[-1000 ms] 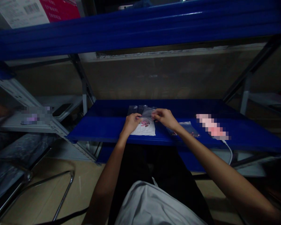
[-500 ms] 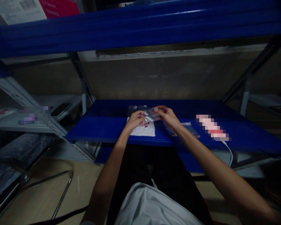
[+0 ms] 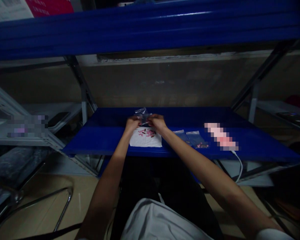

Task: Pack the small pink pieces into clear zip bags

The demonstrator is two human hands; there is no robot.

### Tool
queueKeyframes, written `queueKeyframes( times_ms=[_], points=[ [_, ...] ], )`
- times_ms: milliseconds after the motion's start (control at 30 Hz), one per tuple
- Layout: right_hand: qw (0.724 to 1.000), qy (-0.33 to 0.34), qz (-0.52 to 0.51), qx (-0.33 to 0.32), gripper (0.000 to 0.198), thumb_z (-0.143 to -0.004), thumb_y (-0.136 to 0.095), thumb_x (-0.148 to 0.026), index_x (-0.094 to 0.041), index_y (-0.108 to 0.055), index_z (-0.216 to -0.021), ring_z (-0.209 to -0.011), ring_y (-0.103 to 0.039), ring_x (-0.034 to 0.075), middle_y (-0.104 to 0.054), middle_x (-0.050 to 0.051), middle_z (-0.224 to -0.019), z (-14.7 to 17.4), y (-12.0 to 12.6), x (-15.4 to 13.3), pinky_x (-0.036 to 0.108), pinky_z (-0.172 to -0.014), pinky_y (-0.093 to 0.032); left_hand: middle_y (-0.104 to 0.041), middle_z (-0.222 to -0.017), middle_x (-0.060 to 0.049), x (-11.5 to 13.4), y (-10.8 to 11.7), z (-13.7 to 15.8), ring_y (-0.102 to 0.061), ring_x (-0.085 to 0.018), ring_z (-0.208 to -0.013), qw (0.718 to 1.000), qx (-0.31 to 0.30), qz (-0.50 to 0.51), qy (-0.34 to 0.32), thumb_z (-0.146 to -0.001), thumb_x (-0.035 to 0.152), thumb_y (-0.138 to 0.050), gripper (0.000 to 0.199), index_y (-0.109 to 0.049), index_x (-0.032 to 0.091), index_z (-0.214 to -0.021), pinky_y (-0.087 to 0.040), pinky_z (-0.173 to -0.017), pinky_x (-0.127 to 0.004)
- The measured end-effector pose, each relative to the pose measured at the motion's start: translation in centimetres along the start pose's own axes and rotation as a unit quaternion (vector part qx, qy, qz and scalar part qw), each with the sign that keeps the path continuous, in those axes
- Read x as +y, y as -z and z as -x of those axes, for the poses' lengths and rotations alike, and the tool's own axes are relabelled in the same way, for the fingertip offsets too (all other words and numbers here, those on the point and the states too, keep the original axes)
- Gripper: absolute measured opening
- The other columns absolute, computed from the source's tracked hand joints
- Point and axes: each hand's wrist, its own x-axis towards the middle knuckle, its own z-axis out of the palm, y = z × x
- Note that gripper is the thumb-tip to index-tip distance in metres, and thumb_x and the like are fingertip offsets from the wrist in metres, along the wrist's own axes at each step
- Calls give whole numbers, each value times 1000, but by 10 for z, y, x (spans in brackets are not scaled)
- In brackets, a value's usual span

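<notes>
A small clear plastic bag (image 3: pixel 144 117) is between my two hands above the blue shelf. My left hand (image 3: pixel 133 123) pinches its left side, and my right hand (image 3: pixel 158 122) has its fingers closed on the right side. Just in front of them lies a white sheet (image 3: pixel 145 142), paper or cloth, bearing several small pink beads (image 3: pixel 149 132) and a few dark, longish pieces (image 3: pixel 152 135). To the right of the sheet are two flat clear bags: one bag (image 3: pixel 181 134) nearer the sheet, and another bag (image 3: pixel 195 137) with small pink and dark pieces at its bottom.
A blurred-out pink object (image 3: pixel 221 136) with a white cable (image 3: pixel 240 166) lies on the blue shelf (image 3: pixel 255 143) at right. Overhead runs a blue beam (image 3: pixel 150 30). On the left, a grey shelf (image 3: pixel 20 140) holds a dark flat object (image 3: pixel 60 119). A metal chair leg (image 3: pixel 65 203) stands below.
My right hand has moved left, closer to my left hand, and the clear bag has come upright between them. More of the white sheet and its beads now shows. The view has shifted slightly.
</notes>
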Motion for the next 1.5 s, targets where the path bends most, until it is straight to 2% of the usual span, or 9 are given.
queueKeyframes(
  times_ms=[133,233,333,433,667,900,1133,1300,1500],
  points=[
    [993,22,119,-2,7,-82,-67,-15,-19,-66,-77,-86,-76,24,-77,9,-81,-21,-13,6,28,-71,-56,-77,-86,-9,-7,11,-29,-72,-17,-69,995,59,-82,-19,-81,13,-71,25,-72,11,-106,-52,-64,-24],
    [977,50,204,-25,6,-84,-70,-12,-15,-72,-79,-97,-76,28,-80,14,-92,-30,-20,5,29,-79,-55,-78,-88,-11,-9,16,-46,-75,-19,-79,984,81,-149,-43,-80,9,-71,17,-74,12,-96,-54,-73,-25],
    [956,79,279,-43,14,-88,-68,-12,-12,-75,-100,-108,-74,31,-78,19,-111,-30,-27,1,30,-87,-53,-80,-96,-14,-11,18,-54,-76,-23,-94,973,88,-204,-61,-79,7,-70,11,-76,13,-87,-54,-82,-27],
    [932,96,346,-54,29,-95,-63,-15,-10,-68,-123,-117,-71,30,-73,22,-125,-23,-33,-2,30,-92,-52,-80,-99,-16,-16,21,-55,-76,-25,-99,964,89,-242,-66,-83,10,-69,9,-77,12,-86,-55,-85,-28],
    [880,131,453,-56,40,-106,-43,-21,-13,-50,-143,-118,-68,30,-68,22,-130,-2,-37,-5,37,-94,-55,-81,-99,-16,-32,27,-53,-78,-24,-93,954,83,-278,-77,-90,14,-63,19,-79,9,-98,-57,-79,-27],
    [841,180,506,-70,43,-101,-42,-12,-8,-55,-141,-130,-59,33,-65,25,-134,6,-30,-6,39,-97,-54,-81,-107,-16,-39,23,-58,-78,-26,-102,946,81,-295,-109,-89,15,-69,19,-79,11,-104,-59,-89,-30],
    [819,222,522,-89,38,-99,-47,-12,-7,-64,-133,-137,-50,32,-64,24,-136,10,-26,1,37,-99,-53,-77,-122,-20,-47,20,-57,-73,-29,-118,936,98,-310,-135,-90,15,-68,34,-72,9,-124,-54,-105,-36],
    [815,239,520,-94,37,-93,-59,-12,-7,-68,-128,-138,-49,33,-64,25,-137,7,-27,8,36,-101,-52,-80,-113,-16,-44,18,-61,-76,-25,-111,937,93,-304,-145,-93,9,-59,34,-72,11,-124,-56,-100,-32],
    [825,257,496,-92,38,-99,-49,-12,-12,-67,-132,-135,-54,30,-65,20,-139,9,-15,1,33,-101,-51,-77,-125,-14,-30,14,-61,-75,-23,-113,940,77,-285,-168,-90,6,-58,37,-74,13,-123,-56,-102,-31]
  ],
)
